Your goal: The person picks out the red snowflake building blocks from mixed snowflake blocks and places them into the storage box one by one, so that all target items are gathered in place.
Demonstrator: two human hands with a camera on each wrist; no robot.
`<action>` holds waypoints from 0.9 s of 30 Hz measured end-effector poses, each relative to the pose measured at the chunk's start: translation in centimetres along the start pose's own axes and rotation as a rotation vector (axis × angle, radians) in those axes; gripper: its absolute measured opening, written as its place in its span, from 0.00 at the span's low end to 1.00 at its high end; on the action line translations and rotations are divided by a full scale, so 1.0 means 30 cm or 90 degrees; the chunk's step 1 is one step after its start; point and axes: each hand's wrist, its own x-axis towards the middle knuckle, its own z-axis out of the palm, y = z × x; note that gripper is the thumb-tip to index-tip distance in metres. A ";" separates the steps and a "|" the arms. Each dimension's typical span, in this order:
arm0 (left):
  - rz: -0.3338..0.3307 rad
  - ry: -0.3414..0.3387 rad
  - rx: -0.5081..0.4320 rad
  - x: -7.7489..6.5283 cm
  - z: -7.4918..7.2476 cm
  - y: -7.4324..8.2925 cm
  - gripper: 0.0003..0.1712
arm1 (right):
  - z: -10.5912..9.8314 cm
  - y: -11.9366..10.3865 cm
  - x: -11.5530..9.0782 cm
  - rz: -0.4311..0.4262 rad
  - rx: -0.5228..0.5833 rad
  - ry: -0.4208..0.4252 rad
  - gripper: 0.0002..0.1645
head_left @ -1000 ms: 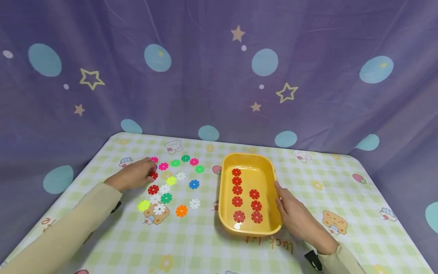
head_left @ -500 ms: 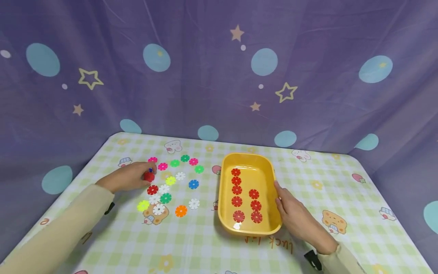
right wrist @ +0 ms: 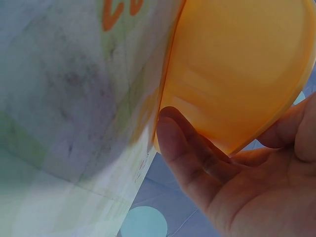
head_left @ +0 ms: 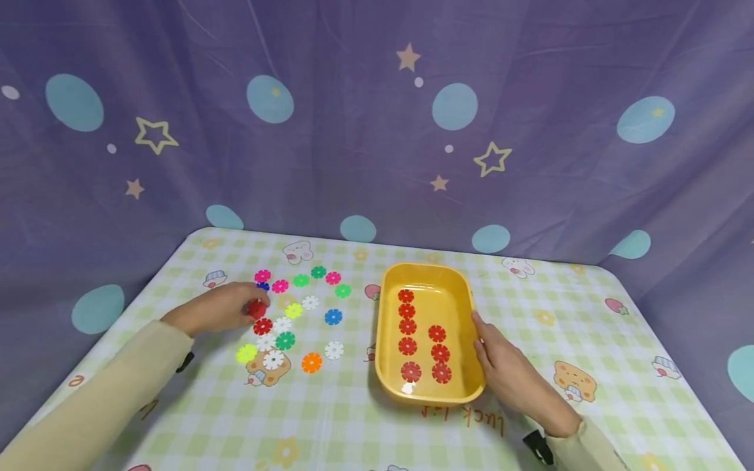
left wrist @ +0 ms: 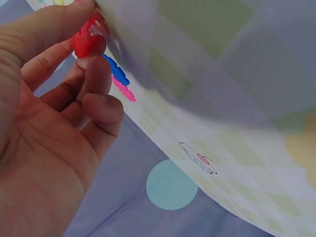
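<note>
My left hand [head_left: 220,307] pinches a red snowflake disc [head_left: 256,308] at the left of the table. In the left wrist view the red disc [left wrist: 90,39] shows between thumb and fingers, partly covered by them. Another red disc [head_left: 263,326] lies just below that hand, and a dark blue disc [head_left: 262,286] just above it. My right hand [head_left: 511,373] grips the right rim of a yellow tray [head_left: 427,278]. Two columns of red discs lie in the tray, a longer one on the left. The right wrist view shows fingers against the tray's outer wall [right wrist: 232,74].
Loose discs in white, green, pink, yellow, orange and blue [head_left: 333,316] lie spread left of the tray. A checked cloth [head_left: 353,418] covers the table. Behind its far edge hangs a purple curtain [head_left: 365,131].
My left hand has drawn slightly left and toward me with the red disc in its fingers, and the dark blue disc now shows on the cloth. The right hand and tray stay still.
</note>
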 end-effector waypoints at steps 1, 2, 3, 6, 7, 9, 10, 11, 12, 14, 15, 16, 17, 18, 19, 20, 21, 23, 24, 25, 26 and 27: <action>0.003 -0.002 0.000 -0.001 0.000 -0.002 0.17 | 0.000 0.000 0.000 0.000 0.000 0.000 0.33; 0.005 -0.003 -0.001 -0.002 0.000 -0.002 0.17 | 0.000 0.000 0.000 0.001 -0.001 0.001 0.33; 0.011 -0.004 -0.001 -0.003 -0.001 -0.003 0.18 | 0.000 0.000 -0.001 0.001 -0.001 0.001 0.33; 0.023 -0.003 0.000 -0.007 -0.002 -0.004 0.17 | -0.001 0.000 -0.001 0.003 0.000 0.000 0.33; 0.030 0.000 0.002 -0.008 -0.002 -0.004 0.17 | -0.001 0.000 -0.001 0.004 0.001 -0.001 0.33; 0.036 0.004 0.003 -0.011 -0.005 -0.003 0.16 | -0.001 0.000 -0.001 0.006 0.002 -0.003 0.34; 0.032 0.004 0.002 -0.012 -0.006 -0.002 0.16 | 0.000 0.000 0.000 0.007 0.002 -0.005 0.34; 0.030 0.003 0.002 -0.012 -0.008 -0.002 0.16 | 0.000 0.000 0.000 0.009 0.003 -0.006 0.34; 0.025 0.000 0.000 -0.013 -0.010 0.000 0.17 | 0.001 0.001 0.001 0.011 0.004 -0.007 0.34; 0.023 -0.007 -0.001 -0.013 -0.016 0.003 0.17 | 0.001 0.001 0.002 0.012 0.004 -0.008 0.34; 0.024 -0.011 0.002 -0.013 -0.018 0.002 0.18 | 0.002 0.002 0.002 0.011 0.004 -0.009 0.34; 0.021 -0.015 0.004 -0.012 -0.020 0.002 0.18 | 0.002 0.002 0.002 0.011 0.004 -0.008 0.34; 0.024 -0.016 0.007 -0.012 -0.022 0.001 0.18 | 0.001 0.002 0.001 0.009 0.004 -0.007 0.34; 0.025 -0.016 0.011 -0.012 -0.024 0.001 0.19 | 0.001 0.002 0.001 0.007 0.004 -0.006 0.34; 0.029 -0.017 0.018 -0.011 -0.026 0.000 0.19 | 0.001 0.001 0.001 0.005 0.005 -0.005 0.34; 0.030 -0.016 0.024 -0.011 -0.027 -0.002 0.19 | 0.000 0.001 0.000 0.003 0.006 -0.004 0.34; 0.031 -0.016 0.029 -0.010 -0.027 -0.003 0.18 | 0.000 0.001 0.000 0.001 0.007 -0.003 0.34; 0.034 -0.018 0.033 -0.010 -0.029 -0.004 0.18 | -0.001 0.000 -0.001 -0.001 0.009 -0.002 0.34; 0.034 -0.021 0.035 -0.009 -0.029 -0.004 0.18 | -0.002 -0.001 -0.001 -0.001 0.009 -0.002 0.34; 0.035 -0.024 0.035 -0.008 -0.029 -0.005 0.19 | -0.002 -0.001 -0.001 0.000 0.009 -0.003 0.34; 0.034 -0.025 0.034 -0.007 -0.029 -0.005 0.19 | -0.002 -0.002 -0.001 0.001 0.009 -0.003 0.34; 0.033 -0.028 0.032 -0.007 -0.028 -0.006 0.19 | -0.003 -0.002 -0.001 0.002 0.009 -0.004 0.34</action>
